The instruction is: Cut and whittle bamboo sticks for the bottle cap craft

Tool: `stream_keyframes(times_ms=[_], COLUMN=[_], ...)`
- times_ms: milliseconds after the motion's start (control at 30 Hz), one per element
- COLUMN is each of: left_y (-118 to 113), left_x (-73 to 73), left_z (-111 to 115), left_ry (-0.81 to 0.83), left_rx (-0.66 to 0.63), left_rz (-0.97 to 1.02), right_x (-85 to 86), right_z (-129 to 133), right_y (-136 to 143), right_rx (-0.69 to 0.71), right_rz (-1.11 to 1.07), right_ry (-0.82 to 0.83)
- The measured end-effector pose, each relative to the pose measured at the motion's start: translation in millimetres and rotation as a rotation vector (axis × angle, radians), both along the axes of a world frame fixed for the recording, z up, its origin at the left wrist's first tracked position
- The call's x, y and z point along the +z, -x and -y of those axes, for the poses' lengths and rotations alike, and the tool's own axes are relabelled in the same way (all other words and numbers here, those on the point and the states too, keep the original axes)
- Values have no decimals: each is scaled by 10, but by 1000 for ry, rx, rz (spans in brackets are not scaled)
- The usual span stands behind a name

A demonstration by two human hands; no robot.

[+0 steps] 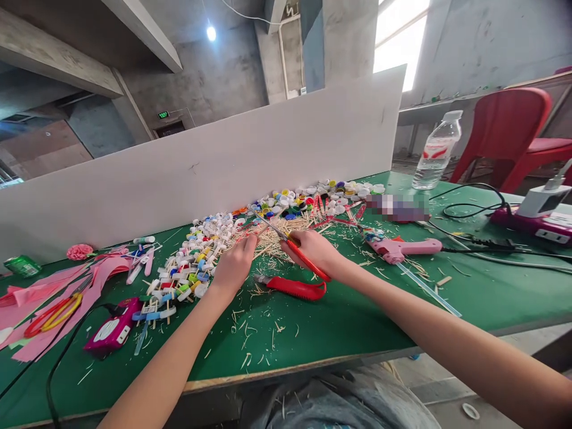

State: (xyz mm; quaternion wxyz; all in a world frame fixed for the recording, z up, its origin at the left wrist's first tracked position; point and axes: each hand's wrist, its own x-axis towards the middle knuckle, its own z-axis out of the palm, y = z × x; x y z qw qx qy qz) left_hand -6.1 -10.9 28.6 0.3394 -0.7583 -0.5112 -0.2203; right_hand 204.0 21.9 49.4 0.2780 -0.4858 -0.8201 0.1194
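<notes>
My right hand (315,250) is closed around scissors with red handles (308,260), their blades pointing up and to the left. Close to the blades, my left hand (235,262) is pinched; what its fingertips hold is too small to make out, though thin wooden sticks show around them. Beneath and behind both hands spreads a pile of thin wooden sticks (272,243). A red utility knife (295,288) lies on the green table just below my hands. Left of my left hand are many bottle caps on short sticks (187,274).
Loose bottle caps (286,199) line a white upright board (223,161). At right are a pink glue gun (402,247), a water bottle (437,152) and a power strip (545,223) with cords. Pink sheets (100,277), scissors (56,313) and a purple socket block (114,328) lie left.
</notes>
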Motion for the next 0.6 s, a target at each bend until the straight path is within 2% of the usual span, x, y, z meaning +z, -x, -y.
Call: stream_keyframes(times_ms=[233,433,600], left_y=[4,-4,-8], left_x=[92,125,63], left_z=[73,105,89], left_ry=[249,359,372], left_rx=[-26,-105,-103], left_rz=[204,331,372], right_x=[-33,11,39], right_z=[4,35,14], right_y=[-13,6,13], right_rx=[95,39,-15], right_rz=[-56,-65,49], right_ry=[28,2,-87])
